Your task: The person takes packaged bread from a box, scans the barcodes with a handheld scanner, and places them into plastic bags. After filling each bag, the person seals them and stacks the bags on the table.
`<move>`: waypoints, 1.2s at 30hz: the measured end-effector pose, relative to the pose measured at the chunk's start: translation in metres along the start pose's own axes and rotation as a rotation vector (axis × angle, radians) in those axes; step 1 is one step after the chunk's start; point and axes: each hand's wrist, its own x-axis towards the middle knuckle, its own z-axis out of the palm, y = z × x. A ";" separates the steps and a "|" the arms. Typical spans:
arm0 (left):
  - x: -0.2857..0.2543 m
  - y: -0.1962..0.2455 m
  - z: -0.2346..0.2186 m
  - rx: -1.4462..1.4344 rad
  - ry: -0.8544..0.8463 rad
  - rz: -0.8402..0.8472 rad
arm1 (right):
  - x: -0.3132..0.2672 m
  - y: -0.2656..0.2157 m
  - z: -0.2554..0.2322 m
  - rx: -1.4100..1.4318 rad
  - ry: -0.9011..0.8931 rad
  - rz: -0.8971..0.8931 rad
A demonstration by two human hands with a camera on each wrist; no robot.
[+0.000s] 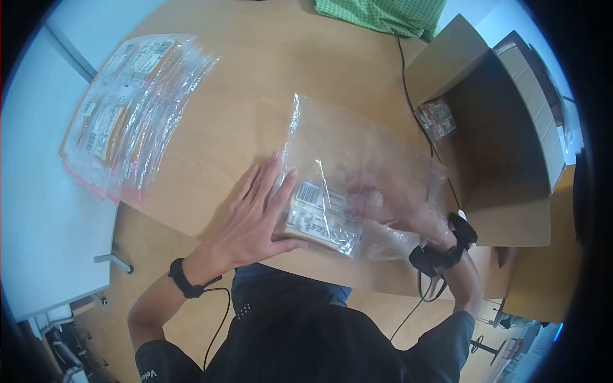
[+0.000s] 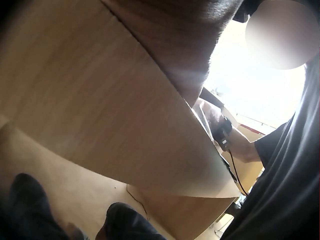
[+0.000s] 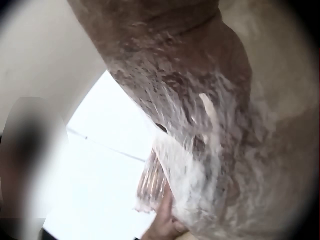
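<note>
A clear plastic bag (image 1: 357,134) lies on the table with a flat, labelled package (image 1: 314,220) inside it, the barcode label facing up. My left hand (image 1: 246,220) rests at the bag's left side, its fingers fairly straight and its thumb along the package's near left edge. Through the film shows my right hand (image 1: 405,207), inside the bag and reaching left to the package's right end. Wrinkled film also covers this right hand (image 3: 175,65) in the right wrist view. The film blurs its fingertips, and I cannot tell whether they grip the package.
Several bagged, labelled packages (image 1: 128,115) lie overlapping at the table's left. An open cardboard box (image 1: 504,140) sits on its side at the right, with a small bagged item (image 1: 437,119) at its mouth. A black cable (image 1: 408,89) runs beside it. Green checked cloth (image 1: 383,14) lies at the back.
</note>
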 end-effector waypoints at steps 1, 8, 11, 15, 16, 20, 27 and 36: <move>0.000 0.000 -0.001 -0.003 -0.008 -0.010 | 0.001 0.000 0.004 -0.163 0.043 -0.111; 0.000 0.004 -0.004 0.054 -0.052 -0.014 | 0.031 -0.023 0.001 -0.191 -0.159 0.068; -0.003 0.002 -0.006 -0.440 -0.013 -0.107 | 0.030 -0.018 -0.001 -0.143 -0.284 -0.008; 0.025 0.018 -0.028 -1.152 0.201 -0.426 | -0.003 -0.035 0.000 -0.017 -0.129 -0.033; 0.036 0.015 -0.030 -1.165 0.180 -0.400 | -0.013 -0.041 -0.002 -0.084 -0.129 -0.017; 0.083 -0.012 -0.042 -0.955 0.183 -0.508 | -0.058 -0.032 -0.018 -0.078 0.109 -0.069; 0.164 -0.111 -0.040 -0.738 0.399 -0.577 | -0.089 0.026 -0.096 0.778 1.150 0.282; 0.203 -0.137 -0.014 0.069 0.386 -0.291 | -0.018 0.143 -0.177 0.579 0.958 0.578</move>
